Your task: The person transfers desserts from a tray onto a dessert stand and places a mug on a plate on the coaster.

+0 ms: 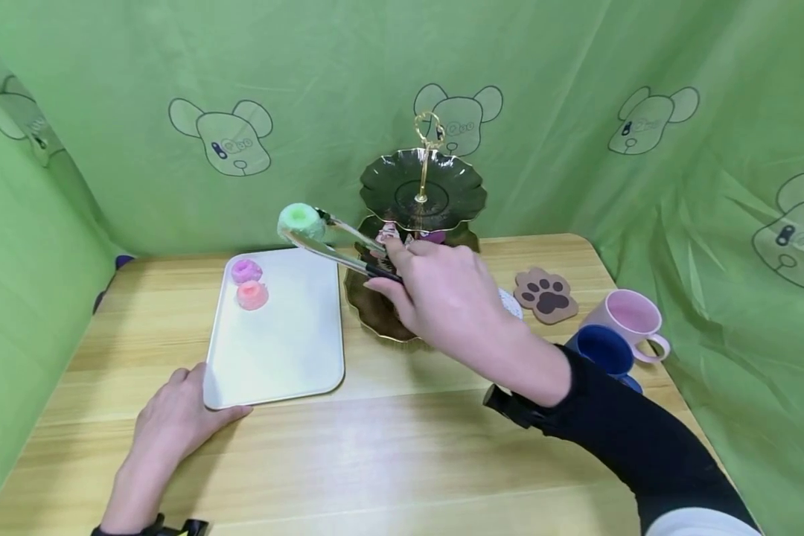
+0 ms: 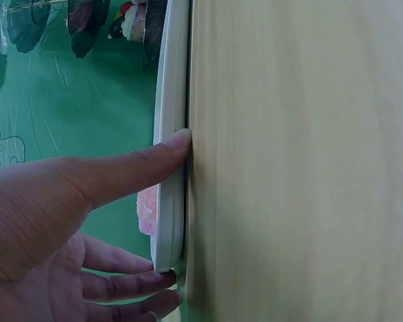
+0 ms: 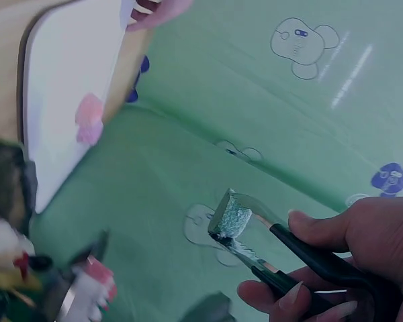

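My right hand [image 1: 452, 294] grips metal tongs [image 1: 335, 257] by their black handles. A green round, frosted-looking pastry [image 1: 301, 221] sits between the tong tips, raised above the far edge of a white tray [image 1: 281, 350]. In the right wrist view the pastry [image 3: 232, 216] shows side-on in the tongs. Purple [image 1: 246, 271] and pink [image 1: 251, 295] round pastries lie at the tray's far left. My left hand [image 1: 177, 417] rests at the tray's near left corner. Its extended thumb [image 2: 134, 168] touches the front edge, and its other fingers are at the corner.
A dark two-tier stand [image 1: 423, 190] with gold rims stands behind my right hand, with small items on its lower tier. To the right are a brown paw-print coaster [image 1: 546, 295], a pink mug [image 1: 633, 316] and a blue mug [image 1: 601, 351]. Green cloth [image 1: 335, 74] hangs behind.
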`<state>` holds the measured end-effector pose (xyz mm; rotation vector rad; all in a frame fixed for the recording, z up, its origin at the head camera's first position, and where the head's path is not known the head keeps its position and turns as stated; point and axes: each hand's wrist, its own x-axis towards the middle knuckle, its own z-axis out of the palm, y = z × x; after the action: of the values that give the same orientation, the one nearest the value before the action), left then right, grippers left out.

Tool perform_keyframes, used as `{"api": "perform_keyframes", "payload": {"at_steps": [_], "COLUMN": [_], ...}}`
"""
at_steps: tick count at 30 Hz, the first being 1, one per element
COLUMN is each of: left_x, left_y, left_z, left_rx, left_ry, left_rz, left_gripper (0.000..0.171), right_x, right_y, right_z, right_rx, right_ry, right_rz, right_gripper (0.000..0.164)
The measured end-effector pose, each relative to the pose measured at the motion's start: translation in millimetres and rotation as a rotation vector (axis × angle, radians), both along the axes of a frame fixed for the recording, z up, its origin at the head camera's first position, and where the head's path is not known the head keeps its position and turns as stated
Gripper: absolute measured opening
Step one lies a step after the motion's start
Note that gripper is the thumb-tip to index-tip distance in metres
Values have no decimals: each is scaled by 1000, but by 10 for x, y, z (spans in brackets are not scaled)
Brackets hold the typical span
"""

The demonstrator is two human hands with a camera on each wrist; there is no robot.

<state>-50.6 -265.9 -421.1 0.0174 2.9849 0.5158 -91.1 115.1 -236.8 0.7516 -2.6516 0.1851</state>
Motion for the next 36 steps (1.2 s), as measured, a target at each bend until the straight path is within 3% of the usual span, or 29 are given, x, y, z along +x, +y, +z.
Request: {"api": "perform_keyframes", "payload": {"at_steps": [9, 16, 27, 36], "left_x": [-27, -35, -9, -11], "left_y": [-41, -57, -90, -94], "left_z": [-4, 5, 7, 35], "left_rx": [-7, -18, -17, -26], "left_ry": [-6, -22, -28, -24], "left_rz": [-3, 1, 8, 5], "left_gripper": [103, 106, 106, 104], "right_x": [145, 236, 269, 184], "right_y": [291, 558, 932, 1096], "right_z": [217, 347, 339, 309], "right_rx": [-55, -78, -38, 10], "right_ry": [68, 83, 158, 187], "right_rz": [8, -37, -97, -134], "right_gripper": [55, 50, 47, 44]}}
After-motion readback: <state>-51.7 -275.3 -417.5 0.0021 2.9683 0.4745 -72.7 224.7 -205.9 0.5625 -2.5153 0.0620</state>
